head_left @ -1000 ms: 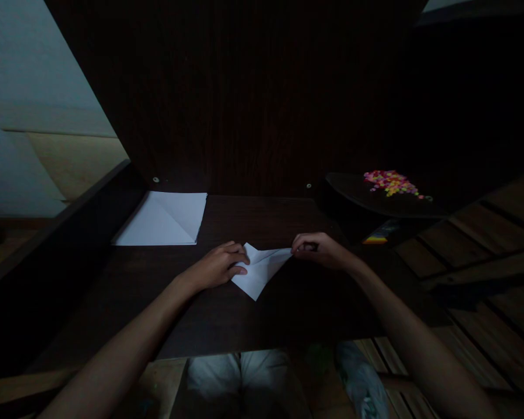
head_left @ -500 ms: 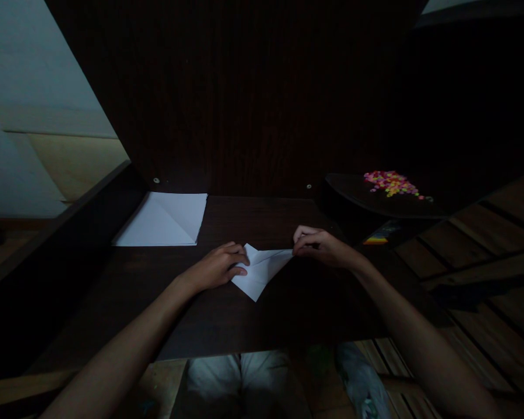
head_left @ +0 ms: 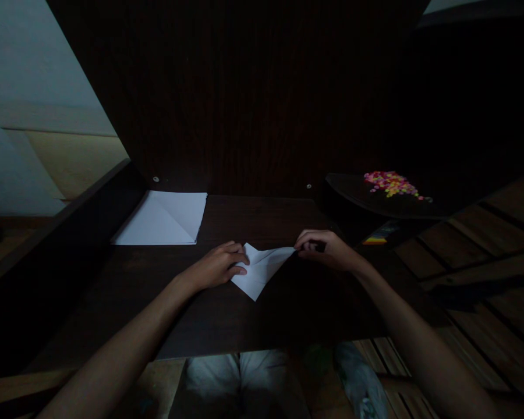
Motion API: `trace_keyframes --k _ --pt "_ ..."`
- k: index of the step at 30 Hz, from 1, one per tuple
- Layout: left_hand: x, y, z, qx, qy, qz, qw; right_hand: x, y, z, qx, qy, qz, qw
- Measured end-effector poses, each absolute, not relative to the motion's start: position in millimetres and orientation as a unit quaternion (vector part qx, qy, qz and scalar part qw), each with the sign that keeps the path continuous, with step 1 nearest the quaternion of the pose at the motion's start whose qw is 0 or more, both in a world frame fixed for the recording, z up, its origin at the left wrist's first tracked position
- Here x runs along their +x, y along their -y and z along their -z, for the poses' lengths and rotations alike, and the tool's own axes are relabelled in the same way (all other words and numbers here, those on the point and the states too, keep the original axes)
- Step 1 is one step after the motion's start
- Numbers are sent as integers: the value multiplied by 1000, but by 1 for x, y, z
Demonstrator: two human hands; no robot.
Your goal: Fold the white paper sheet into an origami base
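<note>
A folded sheet of white paper (head_left: 259, 269) lies on the dark desk in front of me, with a long narrow tip pointing right and a corner pointing towards me. My left hand (head_left: 222, 265) holds its left side down, fingers curled and thumb on the paper. At the other end, my right hand (head_left: 325, 249) pinches the narrow tip between thumb and forefinger, slightly lifted off the desk. Under the left fingers, part of the paper is hidden.
A stack of white paper sheets (head_left: 163, 218) lies at the back left of the desk (head_left: 209, 331). Small colourful pieces (head_left: 393, 183) are heaped on a dark rounded shelf (head_left: 353, 195) at the right. A dark panel (head_left: 236, 105) rises behind the desk.
My right hand has shifted slightly, its fingers more arched over the tip, and the paper's right end now bows upward a little. The left hand stays in place.
</note>
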State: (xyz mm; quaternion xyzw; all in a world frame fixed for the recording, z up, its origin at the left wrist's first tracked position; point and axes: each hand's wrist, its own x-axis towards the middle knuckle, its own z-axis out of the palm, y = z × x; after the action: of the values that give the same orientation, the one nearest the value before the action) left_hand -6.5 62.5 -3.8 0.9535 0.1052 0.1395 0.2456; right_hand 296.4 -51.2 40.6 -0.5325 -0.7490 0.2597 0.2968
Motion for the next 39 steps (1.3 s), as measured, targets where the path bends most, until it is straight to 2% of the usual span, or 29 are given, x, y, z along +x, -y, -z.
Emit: trace_keyframes --k 5,13,20,39 --pt "-7 -63 5 952 -107 -137 253 293 55 -37 -544 734 -255 316" --pt "-7 -64 5 949 -109 -137 261 290 49 -40 -472 798 -189 323" --pt "-7 -63 3 954 -110 -130 248 292 49 -37 -495 797 -195 285" --pt "-7 -62 1 953 -110 -133 249 295 56 -35 -506 786 -227 273"
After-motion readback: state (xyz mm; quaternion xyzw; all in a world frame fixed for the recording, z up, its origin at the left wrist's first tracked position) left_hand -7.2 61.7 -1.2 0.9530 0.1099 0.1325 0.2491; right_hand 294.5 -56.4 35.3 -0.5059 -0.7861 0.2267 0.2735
